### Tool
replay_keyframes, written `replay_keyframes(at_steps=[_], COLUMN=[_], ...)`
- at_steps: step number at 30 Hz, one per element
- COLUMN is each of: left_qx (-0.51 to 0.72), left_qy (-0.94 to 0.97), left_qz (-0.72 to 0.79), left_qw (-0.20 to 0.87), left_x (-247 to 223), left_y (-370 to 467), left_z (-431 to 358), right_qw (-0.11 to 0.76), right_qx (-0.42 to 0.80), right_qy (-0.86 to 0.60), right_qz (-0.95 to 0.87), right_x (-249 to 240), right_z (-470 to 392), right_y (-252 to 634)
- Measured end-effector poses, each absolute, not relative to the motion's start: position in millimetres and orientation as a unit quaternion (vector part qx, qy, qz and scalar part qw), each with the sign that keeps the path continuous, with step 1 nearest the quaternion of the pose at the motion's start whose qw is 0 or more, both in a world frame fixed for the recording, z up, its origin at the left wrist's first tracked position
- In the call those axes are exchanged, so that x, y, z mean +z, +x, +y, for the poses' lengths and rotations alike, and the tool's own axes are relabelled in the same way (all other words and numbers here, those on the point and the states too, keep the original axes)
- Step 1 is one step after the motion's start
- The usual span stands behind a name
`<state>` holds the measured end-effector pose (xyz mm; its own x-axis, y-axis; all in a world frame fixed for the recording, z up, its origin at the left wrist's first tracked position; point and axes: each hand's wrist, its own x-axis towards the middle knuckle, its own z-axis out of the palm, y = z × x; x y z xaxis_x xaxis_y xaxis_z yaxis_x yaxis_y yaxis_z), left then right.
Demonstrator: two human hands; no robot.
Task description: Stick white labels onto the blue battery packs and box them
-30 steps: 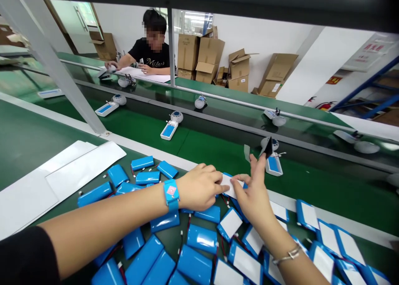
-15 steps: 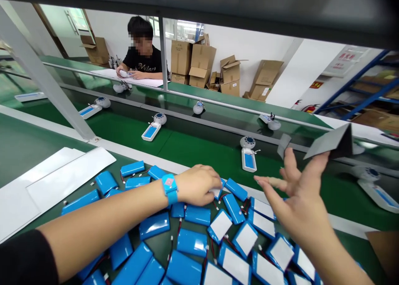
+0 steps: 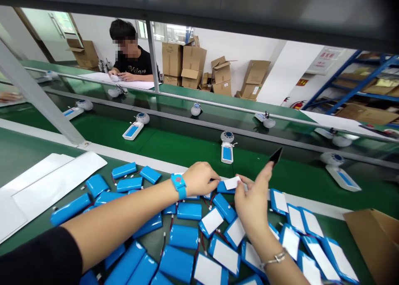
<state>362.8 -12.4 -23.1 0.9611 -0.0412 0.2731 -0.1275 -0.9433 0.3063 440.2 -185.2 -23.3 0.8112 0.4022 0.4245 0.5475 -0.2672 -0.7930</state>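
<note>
Fingers of the left hand [image 3: 201, 179] are bunching, grip unclear, at the left end of a blue battery [image 3: 221, 188]; opposite, the right hand [image 3: 253, 195] is pinching a white sticker [image 3: 232, 183] over it, seemingly attaching it, which is calling for careful alignment. One raised finger is bearing a dark flap [image 3: 276, 156].

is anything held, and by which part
Right hand: white pad, pinched by its right end over a blue pack; a dark piece sits at a fingertip. Left hand: at the pack's left end, grip unclear.
</note>
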Motion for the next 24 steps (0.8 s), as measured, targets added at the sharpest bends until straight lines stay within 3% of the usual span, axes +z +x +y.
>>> replay_keyframes(at_steps=[4, 9, 19, 24], left_qx=[0.173, 0.173, 0.163, 0.182], left_qy=[0.969, 0.964, 0.966, 0.956], left_qz=[-0.023, -0.118, -0.141, -0.166], left_qw=[0.175, 0.165, 0.145, 0.159], left_x=[-31.3, -28.1, -25.2, -26.0], left_y=[358.3, 353.0, 352.1, 346.4], left_z=[-13.6, -17.0, -21.0, -21.7], right_qw=[0.533, 0.502, 0.289, 0.325], right_qx=[-0.066, -0.089, -0.133, -0.147], right_qy=[-0.796, -0.813, -0.887, -0.878], right_qz=[-0.279, -0.280, -0.334, -0.318], right_x=[-30.2, -35.6, -25.5, 12.3], right_z=[-175.9, -172.6, -183.7, -226.8], right_y=[432.1, 423.0, 426.4, 447.0])
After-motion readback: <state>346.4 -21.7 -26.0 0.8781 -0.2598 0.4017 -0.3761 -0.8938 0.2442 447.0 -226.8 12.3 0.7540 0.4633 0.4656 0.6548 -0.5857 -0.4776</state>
